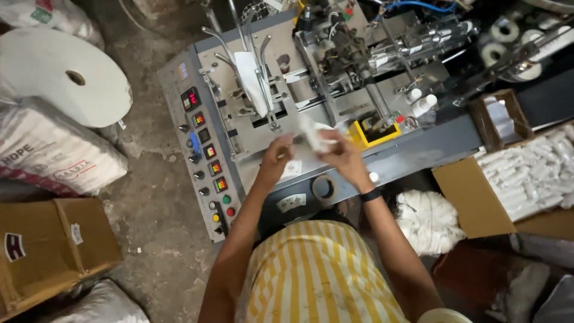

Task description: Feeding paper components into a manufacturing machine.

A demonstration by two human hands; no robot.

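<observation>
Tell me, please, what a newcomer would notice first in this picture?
At the centre, the left hand and right hand hold a small white piece together over a grey machine, whose control panel glows with red displays. A big white paper roll lies at the far left, and a cardboard box of white pieces sits at the right.

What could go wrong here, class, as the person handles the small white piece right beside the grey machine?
1. Both hands, left hand and right hand, hold the small white piece close to the grey metal machine, whose exposed rods and parts might catch fingers.
2. The piece looks lightly held and could drop by the yellow tray.
3. The black wristband could perhaps snag.
</observation>
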